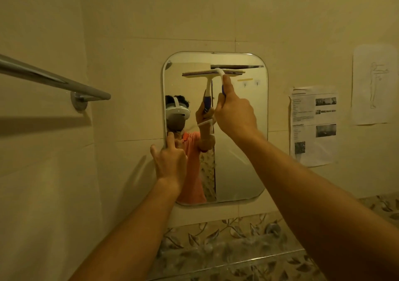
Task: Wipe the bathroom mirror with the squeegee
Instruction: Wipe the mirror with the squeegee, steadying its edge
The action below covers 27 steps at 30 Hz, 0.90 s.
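Note:
A rounded rectangular mirror (241, 147) hangs on the tiled wall ahead. My right hand (234, 113) grips the blue and white handle of a squeegee (233, 72), index finger stretched up along it. The squeegee's blade lies level against the glass near the mirror's top edge. My left hand (169, 162) rests against the mirror's lower left edge, fingers partly curled, index finger pointing up along the rim. The glass reflects a person in an orange shirt wearing a headset, and the squeegee.
A metal towel bar (54, 79) juts from the wall at the left. Printed paper sheets (313, 125) and a sketch sheet (374, 84) are taped to the wall right of the mirror. Leaf-patterned tiles (226, 244) run below.

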Available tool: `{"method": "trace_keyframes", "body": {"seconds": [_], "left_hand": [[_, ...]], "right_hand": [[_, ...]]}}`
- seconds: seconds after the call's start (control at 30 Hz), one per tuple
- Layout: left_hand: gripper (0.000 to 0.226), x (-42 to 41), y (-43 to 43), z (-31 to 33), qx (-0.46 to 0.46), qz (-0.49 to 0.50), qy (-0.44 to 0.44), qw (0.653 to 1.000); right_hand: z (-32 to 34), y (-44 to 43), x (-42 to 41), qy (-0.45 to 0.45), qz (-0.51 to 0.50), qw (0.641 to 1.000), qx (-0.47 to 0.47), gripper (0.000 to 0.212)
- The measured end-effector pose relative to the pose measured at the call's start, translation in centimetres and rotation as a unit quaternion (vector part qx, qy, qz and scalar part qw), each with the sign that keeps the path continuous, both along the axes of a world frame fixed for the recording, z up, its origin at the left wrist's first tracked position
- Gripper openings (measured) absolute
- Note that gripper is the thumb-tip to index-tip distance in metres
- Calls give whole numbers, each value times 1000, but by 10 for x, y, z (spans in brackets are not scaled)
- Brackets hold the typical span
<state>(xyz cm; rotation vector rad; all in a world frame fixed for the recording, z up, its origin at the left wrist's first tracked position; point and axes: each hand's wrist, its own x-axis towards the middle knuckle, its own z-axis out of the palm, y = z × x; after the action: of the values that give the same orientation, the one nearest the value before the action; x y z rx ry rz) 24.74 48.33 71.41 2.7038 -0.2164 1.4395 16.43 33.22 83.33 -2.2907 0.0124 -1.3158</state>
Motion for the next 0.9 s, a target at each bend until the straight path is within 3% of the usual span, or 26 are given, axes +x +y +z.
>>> {"method": "trace_keyframes", "body": {"seconds": [0.2, 0.4, 0.53, 0.6, 0.73, 0.83, 0.9], "left_hand": [[52, 3, -2, -6, 22, 53, -5, 998], [33, 4, -1, -5, 25, 43, -18, 999], [38, 6, -3, -6, 5, 41, -9, 999], [45, 7, -3, -6, 6, 44, -6, 999], [57, 7, -4, -4, 2, 52, 13, 999], [73, 5, -1, -7, 12, 54, 33, 998], [75, 5, 0, -11, 17, 47, 40, 998]], "right_hand": [[-57, 0, -7, 29, -15, 999, -12, 71], [-136, -3, -15, 69, -31, 997, -23, 79], [-179, -7, -21, 79, -24, 997, 4, 78], [-197, -8, -28, 97, -21, 995, -9, 65], [-207, -8, -36, 115, -18, 993, 12, 79], [-196, -7, -40, 113, 5, 993, 10, 60], [-181, -5, -38, 91, 24, 996, 8, 62]]}}
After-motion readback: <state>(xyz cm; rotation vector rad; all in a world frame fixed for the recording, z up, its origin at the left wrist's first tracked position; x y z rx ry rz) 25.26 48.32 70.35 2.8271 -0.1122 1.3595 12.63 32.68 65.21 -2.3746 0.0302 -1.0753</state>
